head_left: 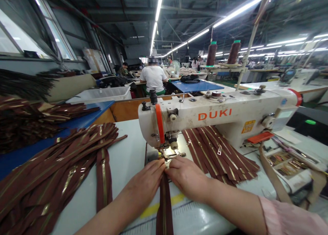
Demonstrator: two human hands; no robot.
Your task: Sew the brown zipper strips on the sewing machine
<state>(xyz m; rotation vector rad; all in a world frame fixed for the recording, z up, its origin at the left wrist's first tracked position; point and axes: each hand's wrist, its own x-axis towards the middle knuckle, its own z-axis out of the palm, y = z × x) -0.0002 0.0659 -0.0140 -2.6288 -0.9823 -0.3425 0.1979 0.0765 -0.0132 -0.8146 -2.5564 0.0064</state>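
Observation:
A brown zipper [164, 204] runs from the table's front edge up to the needle area of a white sewing machine [184, 113]. My left hand [151, 175] pinches its left edge close to the presser foot [170, 154]. From the other side, my right hand [188, 177] presses and grips the zipper's right edge with bent fingers. The zipper's far end is hidden by my fingers and the foot. Several brown zippers with gold teeth lie in a pile [58, 173] to the left. More of them are fanned out [217, 153] behind the needle, under the machine arm.
On the right is a white tray [289, 170] of small metal parts, with a tan strap across it. Dark brown strips [30, 122] heap on a blue surface at far left. Thread cones [211, 53] stand behind the machine. A person in white [153, 77] sits ahead.

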